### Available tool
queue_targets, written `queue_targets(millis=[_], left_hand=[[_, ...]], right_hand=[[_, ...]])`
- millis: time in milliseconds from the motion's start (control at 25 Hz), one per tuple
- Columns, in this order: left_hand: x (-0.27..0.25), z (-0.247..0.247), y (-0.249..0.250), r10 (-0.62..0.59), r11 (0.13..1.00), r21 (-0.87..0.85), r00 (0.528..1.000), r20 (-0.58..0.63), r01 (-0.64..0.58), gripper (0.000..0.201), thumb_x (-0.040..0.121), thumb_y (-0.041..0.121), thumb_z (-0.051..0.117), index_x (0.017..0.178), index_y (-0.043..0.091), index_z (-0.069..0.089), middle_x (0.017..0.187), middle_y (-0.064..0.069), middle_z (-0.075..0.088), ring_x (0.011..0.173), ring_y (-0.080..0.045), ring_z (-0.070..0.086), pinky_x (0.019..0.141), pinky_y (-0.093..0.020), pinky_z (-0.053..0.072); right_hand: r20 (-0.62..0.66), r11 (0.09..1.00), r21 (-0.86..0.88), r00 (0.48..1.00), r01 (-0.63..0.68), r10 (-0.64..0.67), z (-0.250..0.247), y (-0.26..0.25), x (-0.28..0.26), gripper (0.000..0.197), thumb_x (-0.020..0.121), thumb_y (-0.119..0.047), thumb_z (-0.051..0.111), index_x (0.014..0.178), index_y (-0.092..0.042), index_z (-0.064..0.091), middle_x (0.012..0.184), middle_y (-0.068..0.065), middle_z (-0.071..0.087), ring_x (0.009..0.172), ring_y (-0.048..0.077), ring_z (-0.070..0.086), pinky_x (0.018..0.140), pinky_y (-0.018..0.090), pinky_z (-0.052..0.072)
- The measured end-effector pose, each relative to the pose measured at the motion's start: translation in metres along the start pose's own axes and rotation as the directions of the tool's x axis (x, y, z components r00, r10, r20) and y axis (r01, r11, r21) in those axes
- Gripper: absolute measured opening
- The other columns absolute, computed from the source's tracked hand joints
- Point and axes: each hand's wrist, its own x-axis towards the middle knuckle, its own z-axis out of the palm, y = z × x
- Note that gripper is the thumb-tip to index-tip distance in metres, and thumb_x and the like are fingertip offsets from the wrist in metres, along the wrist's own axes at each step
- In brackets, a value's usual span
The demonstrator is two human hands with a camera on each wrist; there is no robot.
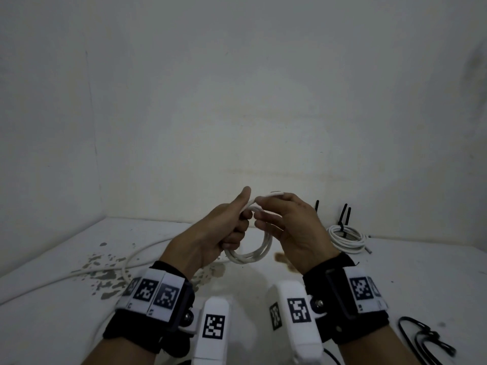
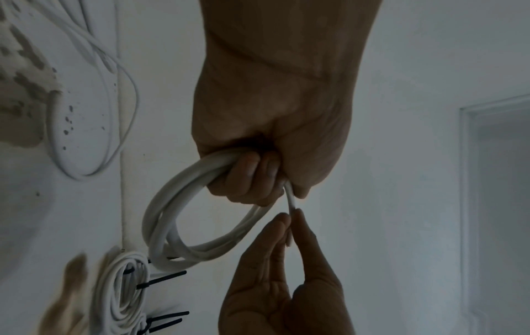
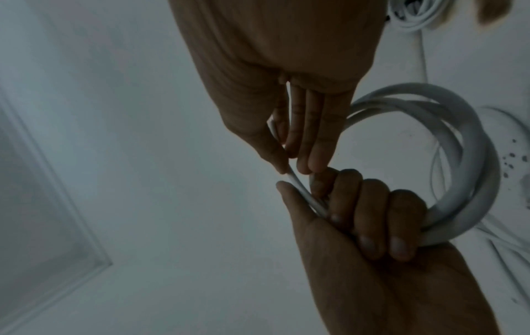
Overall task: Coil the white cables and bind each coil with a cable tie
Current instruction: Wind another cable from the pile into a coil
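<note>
A springy coil of thick white round cable (image 1: 250, 248) is held above the near table, clenched in the left hand (image 1: 221, 230); its free end is pinched by the right hand (image 1: 292, 227). Loops would likely spring apart unless gripped where they bunch.

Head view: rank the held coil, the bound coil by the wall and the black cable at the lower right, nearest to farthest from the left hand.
1. Held coil: gripped in the left hand itself, hanging below the fist.
2. Bound coil: on the table by the wall, beyond the right hand.
3. Black cable: lower right, past the right wrist.
</note>
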Motion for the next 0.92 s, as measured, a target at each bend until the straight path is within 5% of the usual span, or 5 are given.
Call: queue_targets(millis=[400, 680, 920], left_hand=[[0.001, -0.007, 0.003, 0.013, 0.999, 0.036, 0.995, -0.099, -0.010, 0.051, 0.088, 0.062, 0.056, 0.061, 0.024, 0.034, 0.056, 0.006, 0.019, 0.047, -0.011, 0.014, 0.042, -0.023, 0.014], [0.003, -0.002, 0.003, 0.080, 0.996, 0.039, 0.983, -0.167, -0.074, 0.046, 0.094, 0.048, 0.057, 0.062, 0.020, 0.041, 0.053, 0.003, 0.023, 0.044, -0.012, 0.016, 0.041, -0.023, 0.016], [0.006, -0.003, 0.001, 0.098, 0.995, 0.041, 0.973, -0.208, -0.091, 0.043, 0.092, 0.050, 0.059, 0.067, 0.017, 0.045, 0.056, 0.001, 0.024, 0.045, -0.012, 0.017, 0.043, -0.024, 0.018]], right_hand=[[-0.002, 0.935, -0.355, 1.000, -0.003, 0.003, -0.016, -0.013, 0.006, 0.021, 0.092, -0.026, 0.068, 0.094, -0.006, 0.074, 0.077, 0.006, 0.063, 0.060, 0.020, 0.058, 0.050, 0.029, 0.050], [0.080, 0.878, -0.478, 0.996, 0.007, 0.036, -0.020, -0.011, 0.008, 0.013, 0.091, -0.001, 0.063, 0.101, -0.004, 0.072, 0.085, 0.015, 0.069, 0.069, 0.023, 0.064, 0.061, 0.033, 0.059], [0.201, 0.848, -0.519, 0.980, 0.106, 0.001, -0.026, -0.010, 0.009, 0.014, 0.091, -0.001, 0.068, 0.103, -0.002, 0.073, 0.086, 0.016, 0.071, 0.074, 0.022, 0.065, 0.080, 0.042, 0.060]])
